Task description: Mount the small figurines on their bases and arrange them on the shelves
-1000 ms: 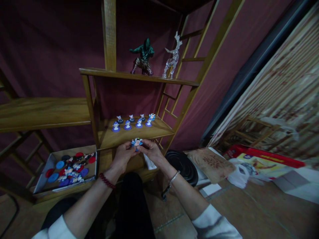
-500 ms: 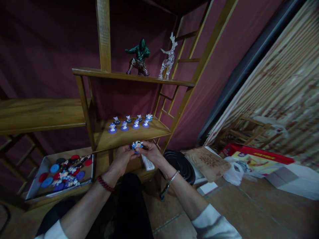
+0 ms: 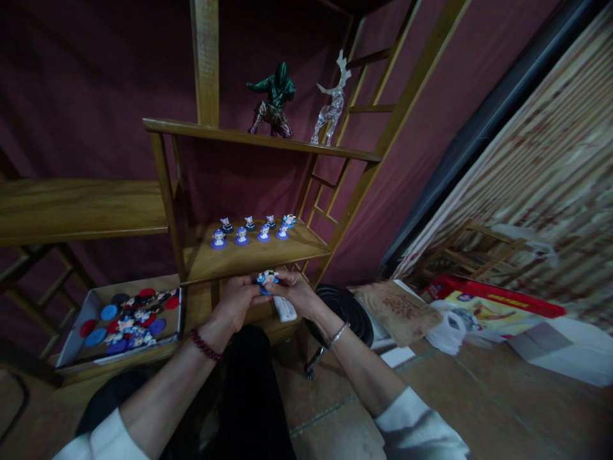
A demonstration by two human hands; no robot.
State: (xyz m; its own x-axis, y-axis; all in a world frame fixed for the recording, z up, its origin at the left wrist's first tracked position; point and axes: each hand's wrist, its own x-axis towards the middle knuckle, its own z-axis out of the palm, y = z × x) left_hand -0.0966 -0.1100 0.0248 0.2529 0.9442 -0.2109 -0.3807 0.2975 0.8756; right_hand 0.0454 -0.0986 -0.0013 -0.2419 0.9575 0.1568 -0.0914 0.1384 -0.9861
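Between my two hands, just in front of the lower shelf's edge, is a small blue and white figurine (image 3: 267,279) on a blue base. My left hand (image 3: 239,298) pinches it from the left, and my right hand (image 3: 295,291) grips its right side with thumb and fingers. Beyond them on the wooden shelf (image 3: 249,260) stand two rows of small figurines. The front row has purple figurines (image 3: 242,236) on round purple bases. Behind are dark-based ones (image 3: 249,223), with a blue and white one (image 3: 288,220) at the right end.
A cardboard box (image 3: 71,335) of loose figurines and coloured discs sits at lower left. On the upper shelf stand a green crouching statue (image 3: 274,102) and a clear deer (image 3: 331,105). A black round stool (image 3: 352,316), plastic bag (image 3: 446,329) and red box (image 3: 502,306) lie right.
The view has shifted slightly, so the upper shelf appears a little higher and further right. Both hands keep the figurine in nearly the same place, with only a slight shift of the fingers.
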